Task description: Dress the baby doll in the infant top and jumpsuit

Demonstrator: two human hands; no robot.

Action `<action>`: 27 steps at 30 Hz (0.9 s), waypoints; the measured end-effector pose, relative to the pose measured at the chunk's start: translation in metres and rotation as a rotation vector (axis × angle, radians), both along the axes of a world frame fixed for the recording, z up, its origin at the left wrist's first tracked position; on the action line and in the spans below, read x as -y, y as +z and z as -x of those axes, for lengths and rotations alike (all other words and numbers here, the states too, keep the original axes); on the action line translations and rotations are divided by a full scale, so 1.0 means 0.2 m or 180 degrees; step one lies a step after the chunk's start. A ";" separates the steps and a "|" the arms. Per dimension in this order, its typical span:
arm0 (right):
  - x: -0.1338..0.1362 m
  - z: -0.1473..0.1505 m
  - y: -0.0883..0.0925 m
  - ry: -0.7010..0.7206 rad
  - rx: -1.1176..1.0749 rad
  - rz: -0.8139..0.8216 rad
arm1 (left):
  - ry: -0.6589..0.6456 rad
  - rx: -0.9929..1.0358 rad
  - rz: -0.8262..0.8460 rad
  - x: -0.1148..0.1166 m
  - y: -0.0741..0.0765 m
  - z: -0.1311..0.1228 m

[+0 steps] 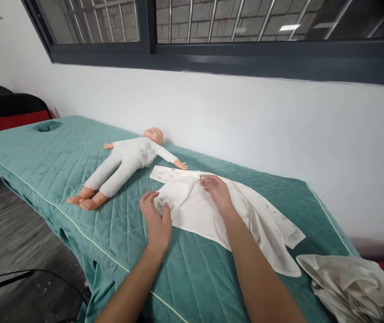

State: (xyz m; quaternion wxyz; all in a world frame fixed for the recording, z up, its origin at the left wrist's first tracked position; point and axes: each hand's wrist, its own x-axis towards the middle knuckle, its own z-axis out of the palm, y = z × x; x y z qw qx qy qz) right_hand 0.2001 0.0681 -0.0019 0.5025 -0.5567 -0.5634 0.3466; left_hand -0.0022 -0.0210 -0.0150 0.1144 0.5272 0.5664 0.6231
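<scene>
A white baby garment (192, 208) lies spread flat on the green quilted table (60, 179). My left hand (156, 220) rests on its near left edge, fingers bent and the thumb over the cloth. My right hand (217, 190) lies flat on the garment's upper part, fingers stretched out and pressing down. A baby doll (124, 163) in a white suit lies on its back just left of the garment, one arm reaching almost to the cloth's far corner.
A crumpled pile of white cloth (350, 280) sits at the table's near right end. A face hole (47, 127) opens in the far left end. A white wall runs behind the table. Dark chairs (10, 110) stand at the left.
</scene>
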 end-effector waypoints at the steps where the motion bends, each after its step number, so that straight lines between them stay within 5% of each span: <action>1: -0.01 0.00 -0.02 0.0005 0.0130 -0.0016 | -0.0057 -0.0253 -0.0057 0.01 0.00 -0.01; 8: 0.01 0.05 -0.04 0.0244 0.1392 -0.0271 | -0.0528 -0.1421 -0.0585 0.03 0.02 -0.05; 16: 0.03 0.04 0.00 0.0301 0.2547 -0.0084 | -0.0657 -0.2020 0.0407 -0.02 -0.06 -0.08; 27: 0.04 0.07 -0.03 0.0183 0.3361 0.0161 | -0.0640 -0.2590 0.0707 -0.04 -0.07 -0.07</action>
